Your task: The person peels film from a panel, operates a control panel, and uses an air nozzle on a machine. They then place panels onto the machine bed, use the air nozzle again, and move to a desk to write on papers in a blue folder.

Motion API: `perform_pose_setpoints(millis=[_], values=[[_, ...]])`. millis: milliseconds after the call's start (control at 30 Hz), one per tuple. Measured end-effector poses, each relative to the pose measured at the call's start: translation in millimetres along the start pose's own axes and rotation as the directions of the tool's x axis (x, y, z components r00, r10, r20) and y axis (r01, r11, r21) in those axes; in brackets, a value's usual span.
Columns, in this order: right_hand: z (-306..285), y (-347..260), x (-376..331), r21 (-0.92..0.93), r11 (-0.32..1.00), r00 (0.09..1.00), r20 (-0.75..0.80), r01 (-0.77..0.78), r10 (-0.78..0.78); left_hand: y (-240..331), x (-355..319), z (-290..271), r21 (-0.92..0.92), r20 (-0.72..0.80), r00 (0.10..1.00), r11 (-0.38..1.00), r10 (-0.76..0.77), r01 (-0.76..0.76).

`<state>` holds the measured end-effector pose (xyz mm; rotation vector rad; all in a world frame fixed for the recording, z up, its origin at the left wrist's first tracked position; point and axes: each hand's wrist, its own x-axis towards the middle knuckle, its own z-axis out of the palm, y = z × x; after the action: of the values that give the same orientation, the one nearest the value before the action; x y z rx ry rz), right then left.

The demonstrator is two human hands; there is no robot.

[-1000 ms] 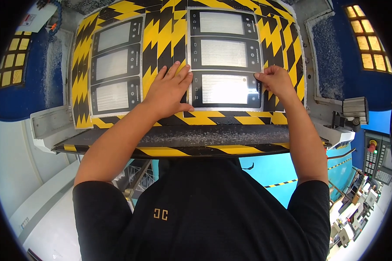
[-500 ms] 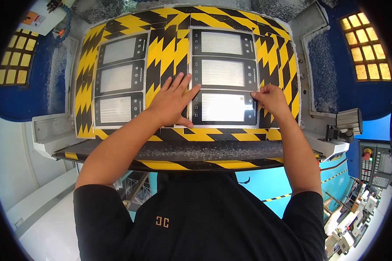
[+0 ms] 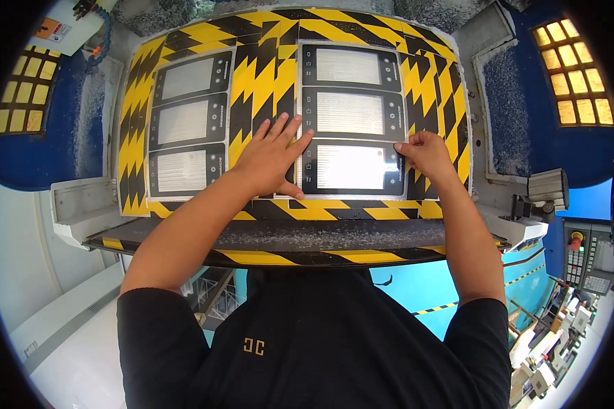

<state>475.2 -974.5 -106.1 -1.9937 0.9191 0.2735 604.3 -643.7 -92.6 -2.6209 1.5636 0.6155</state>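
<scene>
My left hand (image 3: 269, 160) lies flat with fingers spread on the yellow-and-black striped panel (image 3: 259, 82), its fingertips touching the left edge of the lowest right-hand glossy dark panel piece (image 3: 351, 167). My right hand (image 3: 424, 153) pinches that piece's right edge with curled fingers. Two similar pieces (image 3: 351, 112) sit above it in the right column. Three more (image 3: 184, 123) fill the left column.
A grey ledge with striped edging (image 3: 286, 238) runs below the panel. Blue machine walls (image 3: 525, 102) flank it, with yellow grid windows (image 3: 576, 75) at both sides. A control box with a red button (image 3: 587, 255) stands at lower right.
The view has shifted so the panel sits lower in frame. Both hands stay on the lowest right piece; my right hand has curled tighter on its right edge.
</scene>
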Motion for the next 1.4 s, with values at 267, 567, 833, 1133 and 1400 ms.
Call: perform_pose_setpoints(millis=[267, 567, 833, 1133, 1400], values=[[-4.1, 0.4, -2.6, -0.206, 0.976, 0.994, -0.074, 0.069, -0.086, 3.1, -0.7, 1.1, -0.022, 0.002, 1.0, 1.0, -0.012, 0.012], [0.8, -6.9, -11.6, -0.513, 0.813, 0.941, -0.03, 0.275, -0.337, 2.9, 3.5, 4.5, 0.017, -0.055, 0.999, 1.0, -0.002, 0.003], [3.2, -5.5, -13.8, -0.549, 0.8, 0.947, -0.046, 0.243, -0.319, 5.5, 3.7, 5.1, -0.003, -0.044, 0.999, 1.0, -0.018, 0.018], [4.2, -7.1, -11.4, -0.546, 0.8, 0.951, -0.02, 0.248, -0.308, 4.6, 0.8, 4.8, -0.007, -0.025, 0.999, 1.0, -0.03, 0.029], [-49.5, -32.1, -53.7, -0.357, 0.91, 0.978, 0.089, 0.209, -0.189, 13.0, 13.1, -0.2, -0.043, -0.073, 0.997, 0.998, 0.033, -0.036]])
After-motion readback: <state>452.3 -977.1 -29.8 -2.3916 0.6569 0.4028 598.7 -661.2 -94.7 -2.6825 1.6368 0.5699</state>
